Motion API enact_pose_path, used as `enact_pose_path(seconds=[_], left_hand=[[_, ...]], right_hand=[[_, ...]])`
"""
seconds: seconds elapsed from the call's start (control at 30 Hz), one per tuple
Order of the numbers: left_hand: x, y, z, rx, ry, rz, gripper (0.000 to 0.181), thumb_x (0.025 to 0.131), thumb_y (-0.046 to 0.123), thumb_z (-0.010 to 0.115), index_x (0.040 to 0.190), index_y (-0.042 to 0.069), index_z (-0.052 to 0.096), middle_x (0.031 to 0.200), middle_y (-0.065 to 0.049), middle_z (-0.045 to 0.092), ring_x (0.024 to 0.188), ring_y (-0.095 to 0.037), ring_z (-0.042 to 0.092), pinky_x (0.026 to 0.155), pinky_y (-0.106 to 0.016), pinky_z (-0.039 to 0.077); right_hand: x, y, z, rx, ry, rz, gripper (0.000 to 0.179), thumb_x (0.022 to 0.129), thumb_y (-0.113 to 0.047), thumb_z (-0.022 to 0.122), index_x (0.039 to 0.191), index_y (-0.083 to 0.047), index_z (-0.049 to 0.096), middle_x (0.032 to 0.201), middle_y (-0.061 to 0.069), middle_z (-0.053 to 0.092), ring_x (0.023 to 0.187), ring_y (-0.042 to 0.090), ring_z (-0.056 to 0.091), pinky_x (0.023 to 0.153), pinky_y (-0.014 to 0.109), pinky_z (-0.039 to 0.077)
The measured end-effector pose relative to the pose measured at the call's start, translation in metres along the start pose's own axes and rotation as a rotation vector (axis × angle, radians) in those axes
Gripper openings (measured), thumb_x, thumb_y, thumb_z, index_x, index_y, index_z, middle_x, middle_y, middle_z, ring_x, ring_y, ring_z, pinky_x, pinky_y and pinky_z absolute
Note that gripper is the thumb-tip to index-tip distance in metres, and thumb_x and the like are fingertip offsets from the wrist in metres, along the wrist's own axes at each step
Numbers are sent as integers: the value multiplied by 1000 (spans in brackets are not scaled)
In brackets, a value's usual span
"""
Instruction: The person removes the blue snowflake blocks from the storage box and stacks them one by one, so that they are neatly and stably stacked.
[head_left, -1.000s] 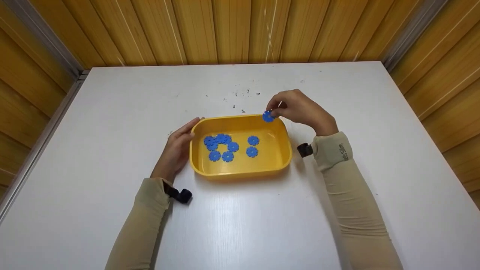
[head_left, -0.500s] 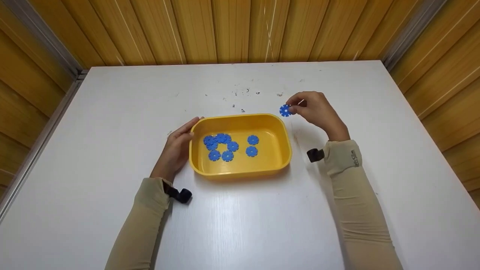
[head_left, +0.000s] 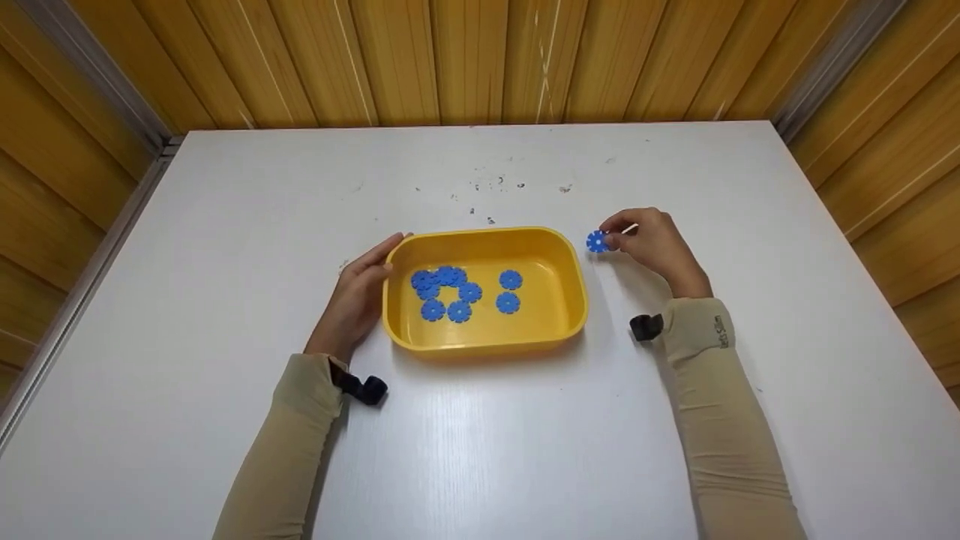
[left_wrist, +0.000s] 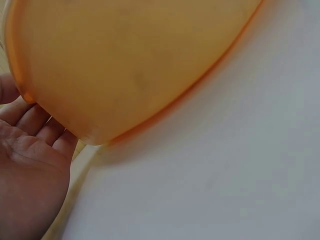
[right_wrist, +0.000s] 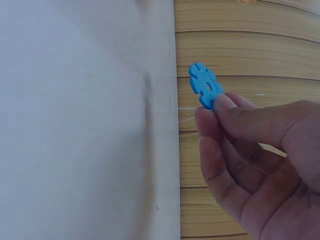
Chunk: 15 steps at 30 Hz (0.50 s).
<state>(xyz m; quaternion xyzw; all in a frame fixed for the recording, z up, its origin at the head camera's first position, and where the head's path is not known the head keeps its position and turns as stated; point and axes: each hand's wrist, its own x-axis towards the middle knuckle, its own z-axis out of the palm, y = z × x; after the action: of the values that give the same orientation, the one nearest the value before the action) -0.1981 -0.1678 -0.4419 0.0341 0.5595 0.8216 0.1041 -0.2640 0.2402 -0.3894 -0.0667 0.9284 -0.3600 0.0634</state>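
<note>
Between thumb and fingertips my right hand (head_left: pixel 654 241) pinches a blue snowflake disc (head_left: pixel 598 241), a notched plastic building piece with a small centre hole. It is held just beyond the right end of a yellow plastic tub (head_left: pixel 545 322). In the right wrist view the disc (right_wrist: pixel 206 86) sticks out past the thumb, its slots showing. My left hand (head_left: pixel 358 296) grips the tub's left end, with the thumb at the rim and the fingers along the outer wall (left_wrist: pixel 135 75). Inside the tub, several blue discs (head_left: pixel 459 311) lie in a partly overlapping ring, and two more (head_left: pixel 509 292) lie to their right.
The tub stands on a white table (head_left: pixel 480 450) marked by small dark specks (head_left: pixel 500 182) behind it. Wood-patterned panels (head_left: pixel 465 60) rise along the back and both sides. A black wrist camera (head_left: pixel 646 327) sits at the right sleeve, another (head_left: pixel 369 390) at the left.
My right hand has carried the pinched disc from above the tub's back right rim out to the right, then slightly nearer the front. The left hand stays at the tub.
</note>
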Motion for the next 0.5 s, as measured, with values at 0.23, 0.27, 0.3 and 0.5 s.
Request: enact_pose_path(seconds=[0.23,0.27,0.3,0.5], left_hand=[[-1,0,0,18,-8,-1,52,97,5,40,149,8,34,152,-1,40,145,-14,29,120,-34,23],[-1,0,0,20,-7,-2,53,97,5,40,149,8,34,152,-1,40,145,-14,29,120,-34,24],[-1,0,-1,18,-5,-3,53,97,5,40,149,8,34,152,-1,40,145,-14,29,120,-34,24],[1,0,0,7,4,0,52,96,4,40,148,6,35,151,-1,42,143,-12,32,119,-31,26]], right_hand=[[-2,8,-3,-18,-47,24,22,92,-8,61,111,-1,68,114,19,65,100,30,55,91,40,47],[-2,10,-4,-26,-58,28,22,92,-8,62,112,-1,68,114,20,64,100,30,55,92,41,47],[-3,11,-4,-34,-67,31,23,92,-9,62,112,0,68,114,20,64,100,31,55,93,42,47],[-4,16,-9,-48,-120,59,24,92,-11,63,112,0,68,113,19,64,95,26,55,84,31,49]])
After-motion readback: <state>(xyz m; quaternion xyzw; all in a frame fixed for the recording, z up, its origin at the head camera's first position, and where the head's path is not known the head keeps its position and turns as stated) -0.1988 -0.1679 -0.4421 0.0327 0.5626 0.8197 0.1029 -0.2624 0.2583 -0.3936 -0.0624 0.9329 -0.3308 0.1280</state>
